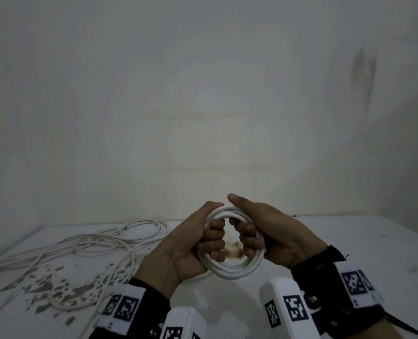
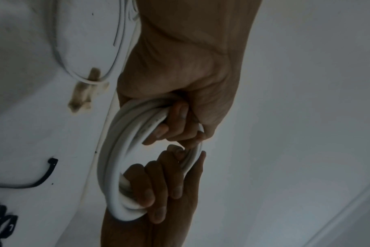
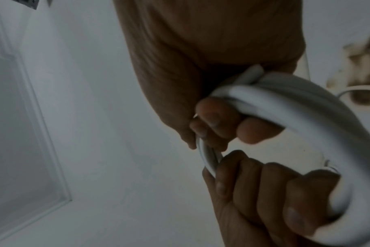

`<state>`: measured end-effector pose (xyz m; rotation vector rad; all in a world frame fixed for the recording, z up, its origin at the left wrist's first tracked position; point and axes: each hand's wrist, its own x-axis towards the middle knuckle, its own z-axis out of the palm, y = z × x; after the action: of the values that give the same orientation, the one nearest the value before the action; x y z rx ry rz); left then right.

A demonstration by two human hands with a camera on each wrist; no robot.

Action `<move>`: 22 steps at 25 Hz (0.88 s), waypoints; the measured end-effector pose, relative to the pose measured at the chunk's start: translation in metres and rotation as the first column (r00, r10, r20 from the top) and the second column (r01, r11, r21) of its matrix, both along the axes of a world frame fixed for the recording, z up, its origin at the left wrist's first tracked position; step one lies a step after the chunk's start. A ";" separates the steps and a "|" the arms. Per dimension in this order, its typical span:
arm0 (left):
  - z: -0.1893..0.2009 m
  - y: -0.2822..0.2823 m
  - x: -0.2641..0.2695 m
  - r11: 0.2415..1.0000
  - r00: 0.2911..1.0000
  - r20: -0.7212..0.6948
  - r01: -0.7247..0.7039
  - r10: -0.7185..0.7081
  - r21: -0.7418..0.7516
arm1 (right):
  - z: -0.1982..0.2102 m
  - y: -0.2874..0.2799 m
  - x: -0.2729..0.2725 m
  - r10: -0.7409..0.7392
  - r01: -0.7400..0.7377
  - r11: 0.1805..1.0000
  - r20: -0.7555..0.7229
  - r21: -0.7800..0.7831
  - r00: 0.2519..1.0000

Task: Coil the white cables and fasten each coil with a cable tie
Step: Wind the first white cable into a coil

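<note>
1 coil (image 1: pixel 230 269) of white cable formed and held above the worktop (image 1: pixel 364 243), no tie seen round it yet. Left hand (image 1: pixel 190 243) with fingers (image 1: pixel 214 237) curled through the ring, clamped on its left side; right hand (image 1: pixel 269 237) with fingers (image 1: pixel 248 238) hooked through likewise, clamped on the right side, thumb laid over the top. Loose cables (image 1: pixel 93 243) sprawled well left of the left fingers, not yet coiled. Black cable tie (image 2: pixel 47 173) lying on the worktop, apart from both hands. Judged early: fastening this coil pending, further coiling left. Wall close beyond the fingertips; open worktop right of the right fingers for setting down.
</note>
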<state>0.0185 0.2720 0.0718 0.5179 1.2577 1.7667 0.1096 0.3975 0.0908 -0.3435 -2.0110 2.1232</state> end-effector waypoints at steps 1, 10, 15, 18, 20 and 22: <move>-0.001 0.002 0.000 0.999 0.999 -0.006 -0.033 0.033 -0.027 | 0.000 -0.001 0.000 0.004 -0.004 1.000 0.003 0.015 1.000; -0.010 0.019 0.016 0.891 0.829 -0.366 -0.454 0.423 0.002 | -0.004 -0.009 -0.003 -0.092 0.095 0.989 -0.026 0.113 0.995; -0.011 0.019 0.017 0.949 0.876 -0.398 -0.314 0.274 -0.037 | -0.008 -0.010 -0.007 -0.219 0.235 0.941 -0.092 0.244 0.971; -0.008 0.012 0.014 0.973 0.894 -0.412 -0.223 0.176 -0.068 | -0.007 -0.008 -0.008 -0.179 0.197 0.945 -0.090 0.260 0.980; -0.006 0.009 0.014 0.984 0.912 -0.388 -0.167 0.130 -0.064 | -0.006 -0.006 -0.009 -0.143 0.160 0.963 -0.091 0.217 0.986; -0.004 0.006 0.013 0.989 0.937 -0.323 -0.149 0.136 -0.016 | -0.004 -0.004 -0.008 -0.111 0.122 0.986 -0.093 0.113 0.989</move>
<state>0.0315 0.2785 0.0677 0.7295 1.5879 1.8225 0.1013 0.3932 0.0867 -0.3357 -2.0057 1.9066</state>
